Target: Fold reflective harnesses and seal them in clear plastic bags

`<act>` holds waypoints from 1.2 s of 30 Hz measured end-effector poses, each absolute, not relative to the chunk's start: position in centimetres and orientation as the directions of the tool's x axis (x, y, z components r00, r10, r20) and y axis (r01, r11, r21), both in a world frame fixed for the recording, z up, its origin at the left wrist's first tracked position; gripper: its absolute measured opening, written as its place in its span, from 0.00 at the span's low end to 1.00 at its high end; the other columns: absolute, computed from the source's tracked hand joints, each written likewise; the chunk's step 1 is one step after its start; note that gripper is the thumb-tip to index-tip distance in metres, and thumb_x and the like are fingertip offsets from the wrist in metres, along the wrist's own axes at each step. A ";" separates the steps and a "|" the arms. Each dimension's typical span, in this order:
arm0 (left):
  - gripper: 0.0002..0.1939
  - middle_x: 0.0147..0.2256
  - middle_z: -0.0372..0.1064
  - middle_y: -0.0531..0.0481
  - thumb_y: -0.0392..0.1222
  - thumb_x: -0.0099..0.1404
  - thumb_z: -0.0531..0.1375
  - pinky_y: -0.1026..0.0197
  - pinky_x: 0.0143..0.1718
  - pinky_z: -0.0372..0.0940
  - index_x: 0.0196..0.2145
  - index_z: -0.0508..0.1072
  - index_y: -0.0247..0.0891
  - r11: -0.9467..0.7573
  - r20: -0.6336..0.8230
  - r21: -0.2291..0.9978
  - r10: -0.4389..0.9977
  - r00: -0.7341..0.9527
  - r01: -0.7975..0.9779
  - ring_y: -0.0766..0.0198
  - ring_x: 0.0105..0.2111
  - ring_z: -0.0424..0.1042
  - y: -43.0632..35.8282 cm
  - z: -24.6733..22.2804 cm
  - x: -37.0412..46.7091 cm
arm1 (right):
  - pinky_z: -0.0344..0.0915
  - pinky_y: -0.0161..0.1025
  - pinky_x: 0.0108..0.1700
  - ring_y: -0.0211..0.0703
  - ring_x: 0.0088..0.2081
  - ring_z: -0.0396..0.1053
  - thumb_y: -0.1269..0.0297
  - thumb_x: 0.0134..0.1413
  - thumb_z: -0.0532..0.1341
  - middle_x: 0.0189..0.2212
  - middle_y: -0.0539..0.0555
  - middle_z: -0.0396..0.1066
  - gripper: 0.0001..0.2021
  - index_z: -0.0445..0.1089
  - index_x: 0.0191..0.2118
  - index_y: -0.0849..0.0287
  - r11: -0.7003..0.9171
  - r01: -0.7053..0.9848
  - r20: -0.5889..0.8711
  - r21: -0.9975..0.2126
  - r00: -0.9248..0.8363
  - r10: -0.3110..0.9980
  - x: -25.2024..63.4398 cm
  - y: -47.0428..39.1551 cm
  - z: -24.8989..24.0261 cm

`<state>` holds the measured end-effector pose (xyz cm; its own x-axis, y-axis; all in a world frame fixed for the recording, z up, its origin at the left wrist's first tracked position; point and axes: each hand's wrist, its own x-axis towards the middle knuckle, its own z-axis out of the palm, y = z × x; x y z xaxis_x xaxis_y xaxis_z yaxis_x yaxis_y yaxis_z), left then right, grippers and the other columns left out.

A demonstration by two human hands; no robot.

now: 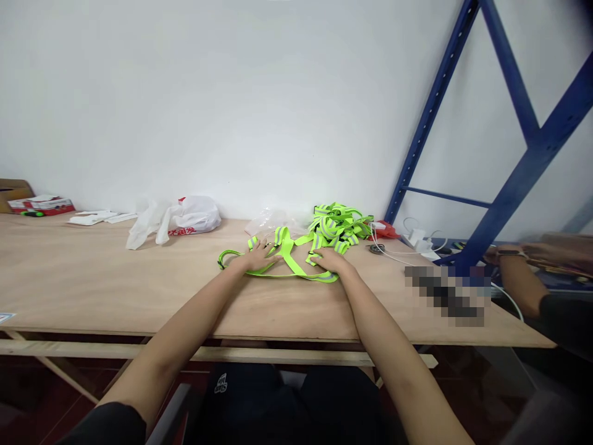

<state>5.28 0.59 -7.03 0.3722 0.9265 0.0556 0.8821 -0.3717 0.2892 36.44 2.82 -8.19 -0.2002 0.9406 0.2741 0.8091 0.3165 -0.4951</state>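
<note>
A neon-yellow reflective harness (288, 254) with grey stripes lies spread on the wooden table in front of me. On its left part rests my left hand (257, 254), fingers spread over the straps. My right hand (330, 259) lies on the right-hand straps, fingers stretched forward, its palm down. Just beyond my right hand sits a tangled heap of similar reflective straps (338, 220). What lies beneath my palms is hidden.
A clear plastic bag (273, 220) and white bags (197, 215) lie along the wall. White cables and a charger (417, 240) are at right. A blue metal rack (498, 204) stands by the table's right end; another person's arm (521, 281) is beside it.
</note>
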 end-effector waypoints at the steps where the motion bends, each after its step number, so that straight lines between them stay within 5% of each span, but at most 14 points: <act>1: 0.47 0.72 0.36 0.37 0.76 0.63 0.45 0.31 0.64 0.41 0.70 0.52 0.45 -0.374 0.098 0.333 0.927 0.363 0.866 0.36 0.70 0.34 1.0 -6.9 4.7 | 0.63 0.46 0.54 0.58 0.52 0.71 0.54 0.44 0.71 0.45 0.57 0.79 0.14 0.79 0.38 0.52 0.282 0.811 0.281 -0.513 -0.151 0.948 37.0 3.0 -8.3; 6: 0.37 0.64 0.60 0.40 0.69 0.65 0.51 0.47 0.65 0.51 0.60 0.68 0.40 -0.422 0.354 0.529 0.898 0.260 0.737 0.45 0.67 0.55 2.1 -4.1 0.5 | 0.65 0.45 0.52 0.56 0.49 0.73 0.55 0.43 0.68 0.44 0.57 0.79 0.13 0.79 0.36 0.55 0.194 0.735 0.377 -0.650 0.089 0.922 39.7 3.2 -8.0; 11: 0.31 0.58 0.69 0.41 0.64 0.69 0.46 0.49 0.61 0.58 0.54 0.72 0.39 -0.381 0.465 0.566 0.880 0.098 0.732 0.46 0.59 0.66 2.0 -2.7 -4.1 | 0.66 0.43 0.52 0.53 0.51 0.72 0.50 0.60 0.50 0.51 0.61 0.75 0.26 0.74 0.51 0.62 0.158 0.587 0.456 -0.794 0.403 0.794 42.2 3.3 -7.3; 15: 0.29 0.53 0.73 0.40 0.65 0.64 0.50 0.50 0.58 0.61 0.47 0.75 0.40 -0.335 0.430 0.581 0.900 0.070 0.742 0.46 0.56 0.69 2.2 -4.9 -6.7 | 0.65 0.46 0.52 0.58 0.50 0.71 0.53 0.58 0.50 0.48 0.65 0.76 0.25 0.75 0.48 0.65 0.083 0.531 0.414 -0.843 0.544 0.730 44.1 2.7 -8.1; 26: 0.20 0.47 0.77 0.41 0.62 0.50 0.62 0.39 0.57 0.57 0.32 0.75 0.45 -0.155 0.332 0.597 0.941 -0.067 0.787 0.37 0.54 0.69 2.1 -7.7 -10.2 | 0.62 0.46 0.53 0.58 0.48 0.71 0.55 0.54 0.56 0.42 0.62 0.79 0.18 0.79 0.39 0.58 0.032 0.599 0.383 -0.800 0.470 0.795 45.7 1.8 -9.5; 31: 0.28 0.43 0.77 0.38 0.65 0.54 0.58 0.49 0.49 0.65 0.41 0.76 0.41 -0.256 0.390 0.614 0.921 -0.005 0.747 0.43 0.46 0.74 2.1 -6.7 -8.9 | 0.64 0.47 0.53 0.56 0.47 0.72 0.50 0.54 0.57 0.40 0.59 0.79 0.19 0.79 0.39 0.59 0.079 0.589 0.375 -0.804 0.400 0.836 45.6 1.4 -9.3; 36: 0.23 0.29 0.75 0.46 0.66 0.53 0.61 0.56 0.36 0.66 0.29 0.78 0.42 -0.373 0.362 0.593 0.915 0.178 0.713 0.51 0.31 0.73 1.7 -5.2 -5.9 | 0.66 0.46 0.52 0.53 0.46 0.73 0.46 0.48 0.63 0.40 0.57 0.79 0.21 0.78 0.38 0.59 0.168 0.552 0.364 -0.817 0.268 0.892 44.6 1.5 -9.1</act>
<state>-5.86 1.74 -5.20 0.1785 0.9151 0.3616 0.7134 -0.3734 0.5930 44.57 1.49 -9.13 0.2678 0.8920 0.3642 0.5518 0.1678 -0.8169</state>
